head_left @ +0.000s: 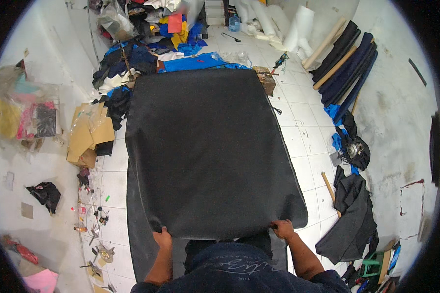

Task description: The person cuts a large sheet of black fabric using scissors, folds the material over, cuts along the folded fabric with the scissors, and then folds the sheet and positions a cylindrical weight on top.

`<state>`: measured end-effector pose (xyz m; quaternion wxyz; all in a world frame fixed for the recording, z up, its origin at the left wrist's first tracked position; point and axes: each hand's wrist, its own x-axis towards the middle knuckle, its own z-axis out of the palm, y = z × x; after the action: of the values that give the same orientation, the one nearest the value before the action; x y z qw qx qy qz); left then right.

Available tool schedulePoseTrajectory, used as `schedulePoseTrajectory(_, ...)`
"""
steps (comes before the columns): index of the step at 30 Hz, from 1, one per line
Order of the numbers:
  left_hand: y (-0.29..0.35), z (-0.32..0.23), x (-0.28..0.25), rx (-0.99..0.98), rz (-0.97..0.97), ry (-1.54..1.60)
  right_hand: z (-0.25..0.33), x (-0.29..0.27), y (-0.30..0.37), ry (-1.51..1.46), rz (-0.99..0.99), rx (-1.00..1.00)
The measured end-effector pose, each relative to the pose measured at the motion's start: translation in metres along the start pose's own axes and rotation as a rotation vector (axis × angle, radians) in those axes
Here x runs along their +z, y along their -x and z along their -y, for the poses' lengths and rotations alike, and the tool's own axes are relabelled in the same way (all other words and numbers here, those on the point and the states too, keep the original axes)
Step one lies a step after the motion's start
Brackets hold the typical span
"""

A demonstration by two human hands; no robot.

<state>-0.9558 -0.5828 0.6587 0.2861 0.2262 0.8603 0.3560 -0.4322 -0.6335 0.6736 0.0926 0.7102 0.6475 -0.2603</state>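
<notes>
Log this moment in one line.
left hand: holds near edge of black fabric | right hand: holds same edge, farther right | cardboard: left of black fabric

Bright light faintly glosses the black fabric (pixel 211 151); fisheye edges bend into darkness.

the fabric sheet (pixel 208 156) is plain black; the floor (pixel 297 145) white with a grey tile grid; the shirt (pixel 225 268) dark navy with pale lettering; the cardboard (pixel 82 139) tan; the stool (pixel 371 265) green.

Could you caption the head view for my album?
Left hand and right hand grip a wide black sheet by its near edge.
</notes>
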Motion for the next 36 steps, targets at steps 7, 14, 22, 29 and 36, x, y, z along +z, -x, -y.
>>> schedulePoseTrajectory(7,0.073,0.054,-0.053,-0.047,0.029,0.119,-0.019,0.022,0.091,0.055,-0.04,-0.14)
schedulePoseTrajectory(14,0.144,0.142,-0.096,0.224,0.037,0.209,-0.05,0.064,0.175,0.277,0.028,-0.158)
schedulePoseTrajectory(22,0.254,0.167,-0.162,0.148,0.09,0.142,-0.093,0.126,0.285,0.051,-0.045,-0.128)
schedulePoseTrajectory(29,0.292,0.242,-0.218,0.285,0.035,0.032,-0.093,0.163,0.371,-0.108,-0.038,-0.076)
schedulePoseTrajectory(36,0.304,0.314,-0.202,-0.026,0.248,0.154,-0.107,0.255,0.377,-0.113,-0.108,0.016)
